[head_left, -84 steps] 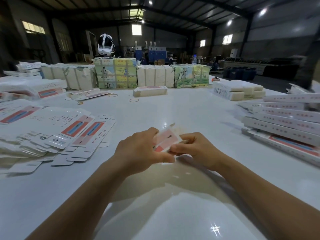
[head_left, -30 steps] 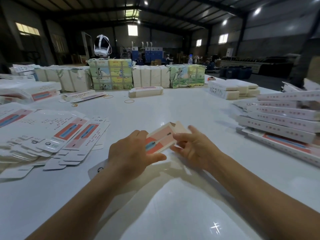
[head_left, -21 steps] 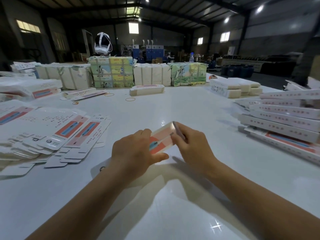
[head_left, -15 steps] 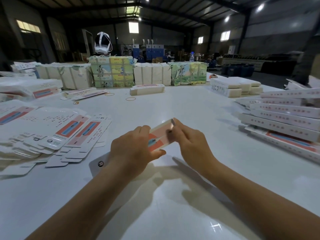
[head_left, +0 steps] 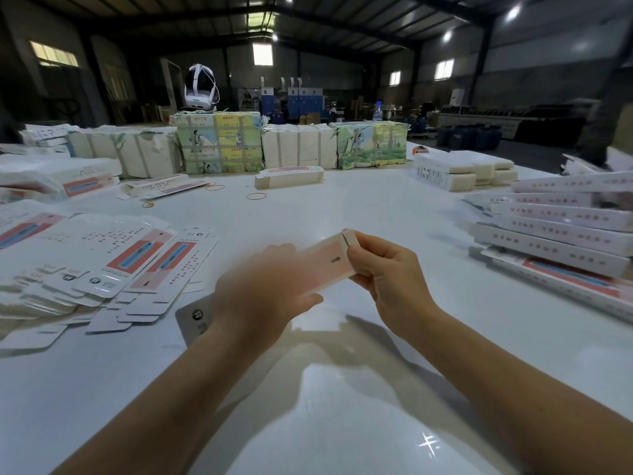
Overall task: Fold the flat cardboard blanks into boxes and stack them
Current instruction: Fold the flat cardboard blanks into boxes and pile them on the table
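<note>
A long, slim pink-and-white cardboard box (head_left: pixel 327 260) is held just above the white table (head_left: pixel 342 406), in the middle of the view. My right hand (head_left: pixel 387 272) pinches its far end, fingers on the end flap. My left hand (head_left: pixel 263 289), blurred by motion, grips the box's near part with the thumb under it. The box's near end flap sticks out behind my left wrist. Flat printed blanks (head_left: pixel 113 258) lie fanned out at the left. Folded boxes (head_left: pixel 561 231) are stacked at the right.
Wrapped bundles (head_left: pixel 219 142) line the far side of the table, with a white headset (head_left: pixel 200 87) on top. A single folded box (head_left: pixel 289 176) and loose rubber bands (head_left: pixel 256 196) lie in the middle distance. More white packs (head_left: pixel 459 169) sit far right.
The box's far end flap has been folded shut by my right hand. Both hands lifted the box slightly and my left hand is now moving fast.
</note>
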A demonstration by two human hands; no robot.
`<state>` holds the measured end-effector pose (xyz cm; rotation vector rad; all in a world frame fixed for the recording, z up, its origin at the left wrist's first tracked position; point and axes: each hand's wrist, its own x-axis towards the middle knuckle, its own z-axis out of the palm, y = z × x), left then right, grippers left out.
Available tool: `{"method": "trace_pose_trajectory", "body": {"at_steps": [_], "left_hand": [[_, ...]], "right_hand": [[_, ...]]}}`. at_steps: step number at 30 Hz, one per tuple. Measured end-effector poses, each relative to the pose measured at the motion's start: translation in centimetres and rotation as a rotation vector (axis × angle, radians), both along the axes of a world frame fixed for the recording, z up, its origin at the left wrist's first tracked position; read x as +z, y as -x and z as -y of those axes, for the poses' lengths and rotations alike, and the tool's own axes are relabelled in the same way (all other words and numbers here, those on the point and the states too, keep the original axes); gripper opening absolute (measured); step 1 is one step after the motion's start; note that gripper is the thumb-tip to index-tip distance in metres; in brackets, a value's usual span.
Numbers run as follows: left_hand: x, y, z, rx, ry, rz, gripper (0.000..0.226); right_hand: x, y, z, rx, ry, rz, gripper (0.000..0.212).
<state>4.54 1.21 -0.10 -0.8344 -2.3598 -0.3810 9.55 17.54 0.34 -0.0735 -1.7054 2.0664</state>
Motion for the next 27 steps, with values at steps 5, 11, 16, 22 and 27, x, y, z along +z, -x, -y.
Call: {"method": "trace_pose_trajectory", "body": {"at_steps": [5,11,16,22,27], "left_hand": [[0.0,0.0,0.0,-0.03,0.023,-0.083,0.069],[0.3,0.2,-0.1,0.001,0.143,-0.226,0.075],[0.2,-0.1,-0.5,0.026,0.162,-0.238,0.075],[0.0,0.1,-0.3,0.044,0.137,-0.193,0.074],[-0.1,0.4,0.0,0.031,0.083,-0.099,0.071]], "right_hand": [[0.2,0.1,-0.1,0.011,0.069,0.045,0.026],[-0.2,-0.1,0.2,-0.1,-0.142,0.004,0.049],[-0.7,-0.5,0.8,-0.321,-0.498,-0.095,0.039],[-1.3,-0.9,1.6,-0.297,-0.777,-0.134,0.028],[-1.2,-0.8,1.7,-0.087,-0.701,-0.067,0.045]]}}
